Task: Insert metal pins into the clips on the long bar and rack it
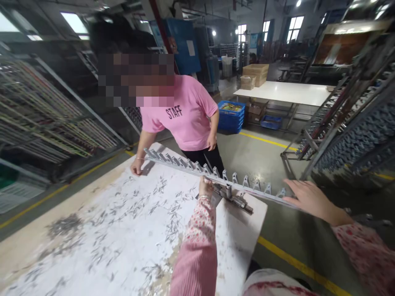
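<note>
A long pale metal bar (194,169) with a row of upright clips slants across the view above the table. My left hand (206,187) is closed around the bar near its middle, on the near side. At the bar's right end is my right hand (311,199), its fingers stretched and the thumb apart, lying against the bar; the underside of this hand is hidden. A dark metal fixture (236,199) sits on the table below the bar, just right of my left hand. Many small thin metal pieces (132,201) lie scattered over the white tabletop (228,246).
Across the table stands a person in a pink shirt (191,111), one hand on the tabletop by the bar's far end. Racks (361,131) stand at right and a slanted rack (55,107) at left. Blue crates (231,119) and a white table (286,92) are behind.
</note>
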{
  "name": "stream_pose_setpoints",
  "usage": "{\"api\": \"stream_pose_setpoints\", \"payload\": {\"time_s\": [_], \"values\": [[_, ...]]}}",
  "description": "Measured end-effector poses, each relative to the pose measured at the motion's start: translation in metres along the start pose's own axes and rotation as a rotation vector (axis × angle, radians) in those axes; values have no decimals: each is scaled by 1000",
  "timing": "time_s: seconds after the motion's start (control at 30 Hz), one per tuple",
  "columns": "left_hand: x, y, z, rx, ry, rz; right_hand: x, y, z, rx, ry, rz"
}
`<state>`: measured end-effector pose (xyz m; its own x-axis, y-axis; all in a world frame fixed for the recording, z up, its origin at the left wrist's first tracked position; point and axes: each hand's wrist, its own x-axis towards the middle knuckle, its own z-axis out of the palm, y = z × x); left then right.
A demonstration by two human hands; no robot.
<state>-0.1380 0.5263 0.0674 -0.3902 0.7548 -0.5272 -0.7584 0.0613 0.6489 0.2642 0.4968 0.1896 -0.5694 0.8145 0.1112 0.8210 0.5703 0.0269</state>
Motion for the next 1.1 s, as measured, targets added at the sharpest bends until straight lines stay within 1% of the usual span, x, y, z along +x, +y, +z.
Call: {"api": "stream_pose_setpoints", "payload": {"time_s": [0.07,0.13,0.2,0.3,0.4,0.47,0.53,0.6,0.7,0.77,0.83,0.9,0.93,1.0,1.1], "values": [[-27,-16,-15,20,97,-52,-30,27,-3,22,-93,63],[-62,-45,-31,46,167,-126,-58,49,-6,143,-188,75],[-102,-85,-44,78,191,-221,-79,61,-8,291,-222,43],[-166,-157,-54,120,186,-379,-97,65,-13,427,-203,6],[-227,-226,-51,132,114,-494,-105,60,-19,490,-190,-102],[-260,-265,-43,122,49,-544,-111,55,-22,515,-190,-209],[-286,-295,-34,100,2,-555,-116,48,-24,555,-200,-302],[-306,-318,-24,76,-25,-521,-121,40,-24,616,-208,-379],[-332,-337,-11,1,-73,-466,-127,24,-19,709,-199,-445],[-349,-340,-5,-83,-132,-448,-132,13,-14,767,-175,-446],[-365,-338,-3,-144,-200,-426,-136,3,-9,833,-129,-415],[-380,-334,-4,-154,-245,-400,-140,-7,-5,895,-89,-401],[-386,-333,-6,-147,-249,-390,-142,-12,-3,922,-78,-406],[-395,-331,-12,-130,-235,-374,-145,-22,0,962,-68,-420],[-401,-332,-22,-121,-208,-342,-149,-35,2,1020,-76,-401]]}}
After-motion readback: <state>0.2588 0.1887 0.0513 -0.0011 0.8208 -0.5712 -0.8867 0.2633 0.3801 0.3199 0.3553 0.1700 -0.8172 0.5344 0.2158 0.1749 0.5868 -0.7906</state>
